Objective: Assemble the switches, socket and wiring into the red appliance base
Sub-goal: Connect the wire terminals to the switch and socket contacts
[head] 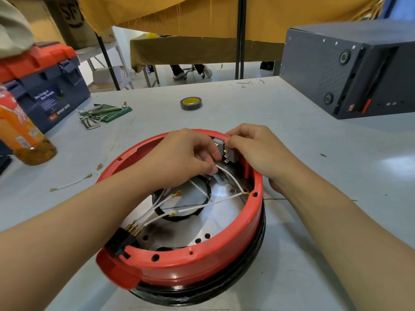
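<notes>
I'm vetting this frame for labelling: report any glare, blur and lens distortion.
Head view: wide-angle bending curves the table edge and swells both forearms near the corners; soft glare patches lie on the table at right and on the metal plate inside the red base; both hands and the grey switch are fairly sharp; the orange bottle is slightly smeared.

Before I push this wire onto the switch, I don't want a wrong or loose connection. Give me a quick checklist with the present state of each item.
1. Switch steadied at the far rim of the base: ok, right hand holds it.
2. Wire end pinched in left hand: ok.
3. Terminal lined up with the right tab: cannot tell, fingers hide it.
4. Socket wires seated at the near rim: cannot tell.
5. All wires accounted for: not ok, spare wire lies on the table.
</notes>
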Available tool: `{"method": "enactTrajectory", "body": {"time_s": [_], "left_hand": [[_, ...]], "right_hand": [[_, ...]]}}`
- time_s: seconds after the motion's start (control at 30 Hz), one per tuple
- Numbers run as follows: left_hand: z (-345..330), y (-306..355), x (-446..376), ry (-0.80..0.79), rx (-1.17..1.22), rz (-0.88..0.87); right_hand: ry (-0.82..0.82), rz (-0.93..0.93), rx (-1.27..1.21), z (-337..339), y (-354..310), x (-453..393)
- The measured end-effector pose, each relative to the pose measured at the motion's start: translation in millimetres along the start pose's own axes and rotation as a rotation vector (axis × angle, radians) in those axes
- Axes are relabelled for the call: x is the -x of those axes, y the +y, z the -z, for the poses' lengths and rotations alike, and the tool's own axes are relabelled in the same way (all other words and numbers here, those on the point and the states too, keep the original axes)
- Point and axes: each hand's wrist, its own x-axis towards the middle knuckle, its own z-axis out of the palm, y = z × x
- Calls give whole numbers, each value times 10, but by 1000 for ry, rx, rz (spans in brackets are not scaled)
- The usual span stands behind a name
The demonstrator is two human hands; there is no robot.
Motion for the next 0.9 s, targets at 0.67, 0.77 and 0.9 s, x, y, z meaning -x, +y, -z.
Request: {"method": "enactTrajectory", "body": {"time_s": [0.67,0.77,0.9], "left_hand": [[141,16,30,16,171,29],[177,10,51,16,183,46],[210,-12,96,3,295,76]], "right_hand": [[-209,268,171,161,-131,80],[-327,344,215,232,-197,127],[-343,404,186,260,-296,168]]}}
